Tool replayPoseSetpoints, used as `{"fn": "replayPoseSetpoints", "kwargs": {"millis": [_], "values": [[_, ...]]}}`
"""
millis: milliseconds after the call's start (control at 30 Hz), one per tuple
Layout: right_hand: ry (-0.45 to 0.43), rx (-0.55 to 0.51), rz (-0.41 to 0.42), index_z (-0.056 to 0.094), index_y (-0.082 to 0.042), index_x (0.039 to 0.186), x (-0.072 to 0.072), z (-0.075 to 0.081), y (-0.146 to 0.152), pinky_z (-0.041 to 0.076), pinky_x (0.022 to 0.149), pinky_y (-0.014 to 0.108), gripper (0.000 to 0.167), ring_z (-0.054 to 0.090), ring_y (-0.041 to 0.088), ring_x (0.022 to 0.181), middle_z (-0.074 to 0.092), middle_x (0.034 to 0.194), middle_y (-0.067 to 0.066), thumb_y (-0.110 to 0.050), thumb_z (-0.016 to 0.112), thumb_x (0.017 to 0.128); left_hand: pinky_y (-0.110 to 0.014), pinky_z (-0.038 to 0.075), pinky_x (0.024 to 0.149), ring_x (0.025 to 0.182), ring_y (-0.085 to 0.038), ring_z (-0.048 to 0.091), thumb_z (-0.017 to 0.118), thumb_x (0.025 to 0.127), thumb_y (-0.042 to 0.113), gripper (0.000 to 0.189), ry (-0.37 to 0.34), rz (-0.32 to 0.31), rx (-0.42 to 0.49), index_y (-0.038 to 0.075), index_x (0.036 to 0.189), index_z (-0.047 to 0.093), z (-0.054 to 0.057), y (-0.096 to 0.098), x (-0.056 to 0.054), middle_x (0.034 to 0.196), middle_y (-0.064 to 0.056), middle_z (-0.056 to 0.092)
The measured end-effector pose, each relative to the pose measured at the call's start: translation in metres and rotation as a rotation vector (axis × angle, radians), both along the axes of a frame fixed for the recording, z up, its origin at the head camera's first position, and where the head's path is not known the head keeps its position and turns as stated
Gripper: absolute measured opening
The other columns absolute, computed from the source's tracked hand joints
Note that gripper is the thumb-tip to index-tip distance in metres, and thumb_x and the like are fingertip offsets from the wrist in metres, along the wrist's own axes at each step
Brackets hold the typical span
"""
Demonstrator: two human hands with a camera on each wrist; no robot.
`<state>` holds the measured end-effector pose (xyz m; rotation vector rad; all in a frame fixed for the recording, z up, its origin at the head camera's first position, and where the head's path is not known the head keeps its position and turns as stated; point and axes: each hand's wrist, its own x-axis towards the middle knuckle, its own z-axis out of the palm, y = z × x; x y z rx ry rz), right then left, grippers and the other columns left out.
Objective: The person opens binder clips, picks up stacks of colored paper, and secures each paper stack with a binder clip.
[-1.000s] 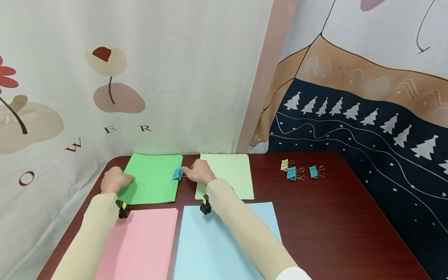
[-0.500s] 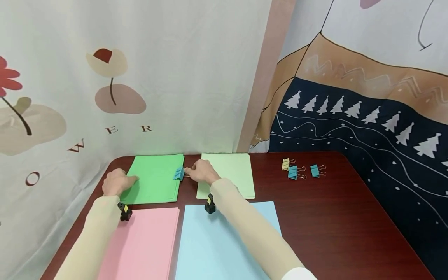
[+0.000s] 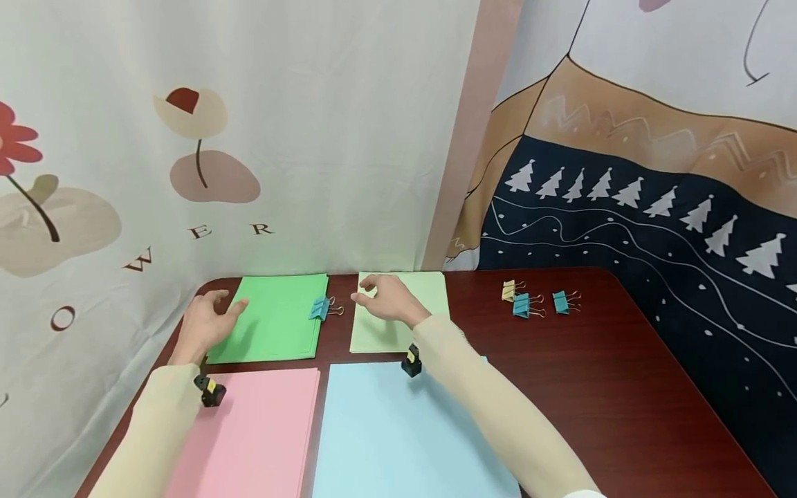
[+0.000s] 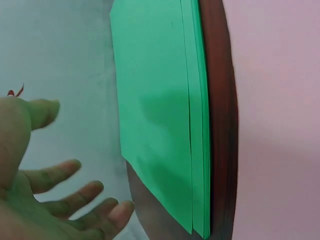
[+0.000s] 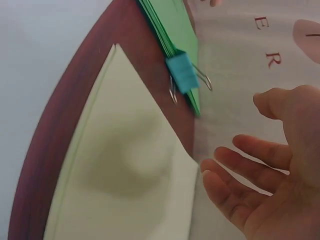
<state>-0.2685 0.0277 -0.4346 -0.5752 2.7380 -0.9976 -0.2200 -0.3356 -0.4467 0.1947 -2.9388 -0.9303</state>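
A stack of bright green paper [image 3: 274, 311] lies at the back left of the table, with a blue binder clip [image 3: 319, 308] clamped on its right edge. In the right wrist view the clip [image 5: 182, 73] grips several sheets, and its wire handles stand apart. My left hand [image 3: 205, 325] hovers at the stack's left edge, fingers spread and loosely bent, holding nothing. Above the pale green paper [image 3: 429, 332], my right hand [image 3: 392, 301] is raised with relaxed fingers and nothing between them. It is apart from the clip.
Pink paper [image 3: 261, 429] lies at the front left and light blue paper [image 3: 386, 429] beside it. On the right of the dark red table [image 3: 610, 387] sit a yellow binder clip [image 3: 509, 290] and two blue binder clips [image 3: 528, 305]. Curtains hang behind the table.
My right hand has let go of the blue clip and moved right, over the pale green paper. My left hand has lifted off the green stack and its fingers have spread.
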Motion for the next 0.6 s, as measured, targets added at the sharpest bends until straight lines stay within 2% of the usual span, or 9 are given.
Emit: {"fn": "replayPoseSetpoints", "kwargs": {"millis": [133, 267, 400, 600], "values": [[0.039, -0.005, 0.016, 0.059, -0.014, 0.143, 0.003, 0.005, 0.020, 0.052, 0.102, 0.042, 0.050, 0.064, 0.028, 0.123, 0.062, 0.143, 0.006, -0.043, 0.060, 0.102, -0.073, 0.030, 0.106, 0.139, -0.060, 0.030, 0.048, 0.104, 0.056, 0.082, 0.056, -0.045, -0.018, -0.005, 0.156, 0.031, 0.001, 0.004, 0.008, 0.154, -0.039, 0.033], [0.066, 0.004, 0.018, 0.057, -0.017, 0.147, 0.008, 0.011, 0.042, 0.045, 0.113, 0.047, 0.052, 0.053, 0.029, 0.139, 0.056, 0.151, 0.004, -0.044, 0.061, 0.102, -0.075, 0.027, 0.106, 0.142, -0.060, 0.027, 0.050, 0.104, 0.055, 0.082, 0.098, -0.088, -0.028, -0.001, 0.159, 0.028, 0.004, 0.007, 0.018, 0.156, -0.038, 0.030], [0.088, 0.019, -0.006, 0.056, -0.020, 0.147, 0.015, 0.016, 0.068, 0.038, 0.118, 0.053, 0.054, 0.043, 0.029, 0.146, 0.052, 0.154, 0.004, -0.047, 0.061, 0.101, -0.077, 0.027, 0.105, 0.144, -0.060, 0.023, 0.053, 0.104, 0.053, 0.081, 0.114, -0.121, -0.021, 0.003, 0.161, 0.025, 0.007, 0.009, 0.032, 0.159, -0.036, 0.027], [0.161, 0.023, -0.038, 0.056, -0.018, 0.147, 0.022, 0.017, 0.108, 0.034, 0.120, 0.058, 0.055, 0.039, 0.033, 0.149, 0.050, 0.156, 0.007, -0.046, 0.063, 0.100, -0.078, 0.024, 0.105, 0.148, -0.058, 0.016, 0.060, 0.102, 0.046, 0.082, 0.136, -0.190, -0.003, 0.003, 0.162, 0.023, 0.010, 0.007, 0.055, 0.161, -0.034, 0.027]]}}
